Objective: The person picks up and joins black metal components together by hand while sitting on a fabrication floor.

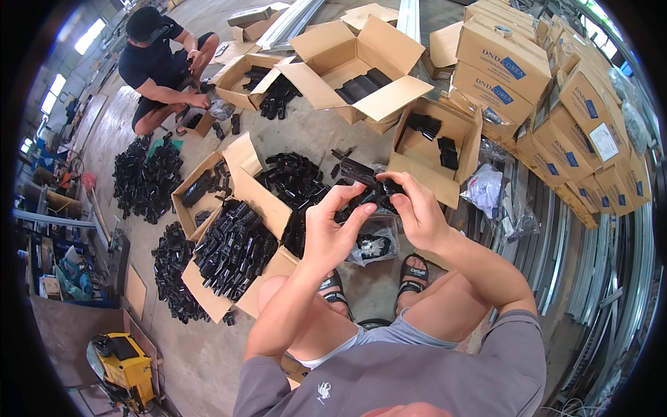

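Out in front of my chest, a glossy black plastic part (358,171) is held between both hands. My left hand (332,226) pinches its near left side with thumb and fingers. At its right end my right hand (421,217) is closed on it, fingertips close to the left ones. The fingers cover where the part ends, so I cannot tell whether it is one piece or two. Below my hands, a clear plastic bag (386,236) with small pieces in it lies on the floor. Left of my hands, an open carton (267,203) is heaped with similar black parts (236,243).
Loose black parts lie in piles (146,177) on the concrete floor. Open cartons (410,161) stand ahead, one with black parts inside. A co-worker (156,69) squats at the far left. Stacked cartons (500,66) and long metal profiles (590,278) line the right side.
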The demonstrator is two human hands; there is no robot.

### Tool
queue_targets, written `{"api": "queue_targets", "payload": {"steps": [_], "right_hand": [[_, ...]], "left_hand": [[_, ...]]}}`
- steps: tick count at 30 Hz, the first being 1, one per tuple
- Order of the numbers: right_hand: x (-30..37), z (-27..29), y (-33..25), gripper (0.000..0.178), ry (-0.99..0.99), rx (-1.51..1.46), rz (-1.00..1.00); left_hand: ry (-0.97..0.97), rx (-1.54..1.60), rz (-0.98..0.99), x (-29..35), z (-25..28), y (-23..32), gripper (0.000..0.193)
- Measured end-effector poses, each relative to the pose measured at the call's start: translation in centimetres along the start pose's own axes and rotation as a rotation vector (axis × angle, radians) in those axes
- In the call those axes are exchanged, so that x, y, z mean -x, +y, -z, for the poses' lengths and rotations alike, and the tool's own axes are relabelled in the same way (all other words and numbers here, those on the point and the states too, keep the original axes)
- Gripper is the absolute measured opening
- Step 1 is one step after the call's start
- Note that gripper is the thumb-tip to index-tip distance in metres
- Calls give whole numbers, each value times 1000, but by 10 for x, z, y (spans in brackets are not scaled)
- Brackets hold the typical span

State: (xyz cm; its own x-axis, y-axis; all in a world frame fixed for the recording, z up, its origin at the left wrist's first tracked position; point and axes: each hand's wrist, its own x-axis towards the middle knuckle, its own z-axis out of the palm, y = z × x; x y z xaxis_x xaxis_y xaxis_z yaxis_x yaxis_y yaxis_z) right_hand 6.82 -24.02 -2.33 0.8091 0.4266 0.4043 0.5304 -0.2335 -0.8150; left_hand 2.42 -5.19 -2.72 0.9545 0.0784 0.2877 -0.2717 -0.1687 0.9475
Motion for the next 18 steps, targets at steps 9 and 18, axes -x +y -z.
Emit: {"api": "queue_targets", "payload": {"steps": [9, 18], "right_hand": [[-3, -2, 5, 36, 51, -8, -262], [-11, -3, 19, 43, 318, -250, -355]], "left_hand": [[-214, 439, 374, -7, -2, -17, 36], [6, 820, 638, -6, -2, -9, 30]]}}
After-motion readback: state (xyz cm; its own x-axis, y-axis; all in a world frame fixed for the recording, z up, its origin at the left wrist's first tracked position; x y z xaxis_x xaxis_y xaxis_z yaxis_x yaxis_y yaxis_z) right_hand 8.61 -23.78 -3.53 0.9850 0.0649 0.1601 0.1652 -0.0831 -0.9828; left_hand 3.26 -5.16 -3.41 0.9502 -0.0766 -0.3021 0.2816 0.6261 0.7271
